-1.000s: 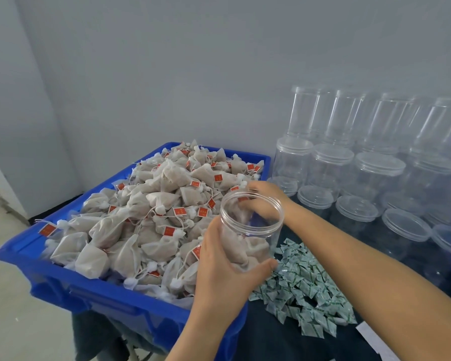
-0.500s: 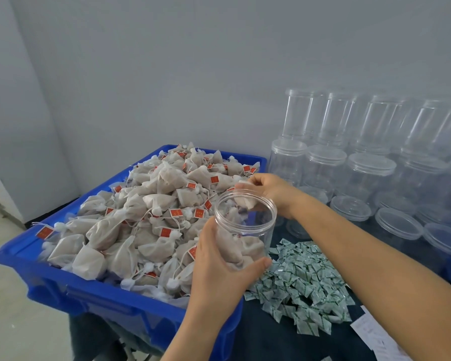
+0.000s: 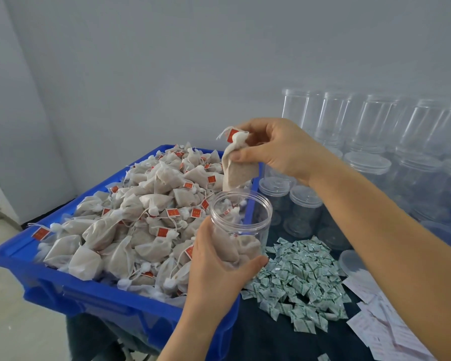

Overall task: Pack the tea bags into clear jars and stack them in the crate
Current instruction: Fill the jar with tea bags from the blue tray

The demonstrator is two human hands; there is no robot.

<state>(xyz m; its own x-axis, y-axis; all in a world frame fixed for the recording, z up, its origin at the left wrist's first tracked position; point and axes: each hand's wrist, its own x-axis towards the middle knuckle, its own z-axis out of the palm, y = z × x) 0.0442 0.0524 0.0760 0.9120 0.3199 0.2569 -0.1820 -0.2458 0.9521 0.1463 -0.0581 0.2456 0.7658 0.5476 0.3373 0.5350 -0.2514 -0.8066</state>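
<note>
- left hand [image 3: 214, 272] wrapped round the open jar [image 3: 238, 227], right beside the blue crate [image 3: 94, 295]; few bags already inside
- right hand [image 3: 279, 149] pinching one tea bag [image 3: 236, 168] just above the jar's mouth

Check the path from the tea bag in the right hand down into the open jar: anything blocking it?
Nothing visible blocks it. The right hand pinches the tea bag just above the jar, which the left hand holds upright. The jar has no lid on, and the bags already inside sit well below its rim.
</note>
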